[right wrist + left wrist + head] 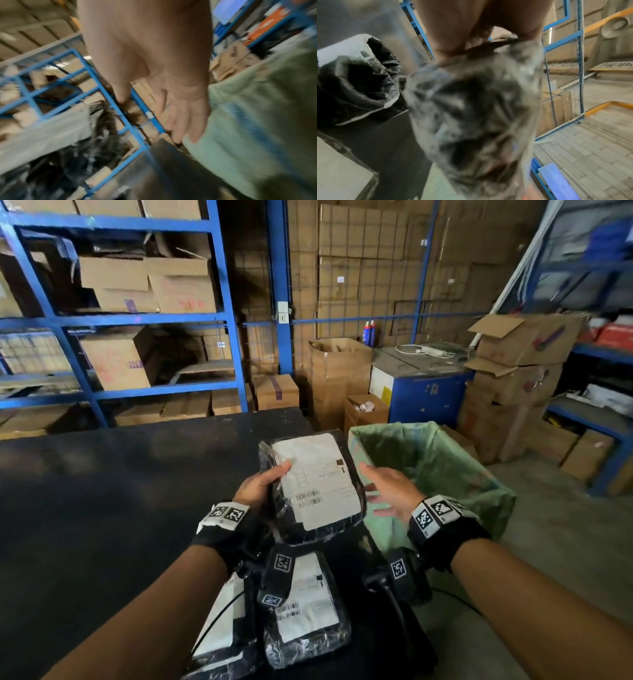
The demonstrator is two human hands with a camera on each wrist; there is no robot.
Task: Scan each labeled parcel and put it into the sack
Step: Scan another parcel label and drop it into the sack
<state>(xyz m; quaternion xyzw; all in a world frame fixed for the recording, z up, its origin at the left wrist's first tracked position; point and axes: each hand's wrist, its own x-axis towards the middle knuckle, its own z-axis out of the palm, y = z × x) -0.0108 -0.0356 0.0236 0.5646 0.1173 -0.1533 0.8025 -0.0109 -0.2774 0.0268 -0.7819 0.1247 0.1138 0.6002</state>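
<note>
My left hand (262,484) grips the left edge of a black plastic-wrapped parcel (313,486) with a white barcode label, held up over the table's right end. The same parcel (471,115) fills the left wrist view, blurred. My right hand (385,487) hovers open just right of it, fingers spread, touching nothing; in the right wrist view the open right hand (164,108) hangs beside the green sack (257,121). The green sack (438,474) stands open to the right of the table. Two more labeled parcels (305,611) lie on the table near me.
The dark table (102,491) stretches left. Blue shelving (137,320) with cardboard boxes stands behind it. Stacked cartons (520,371) and a blue cabinet (424,392) stand behind the sack. A cable runs under my wrists.
</note>
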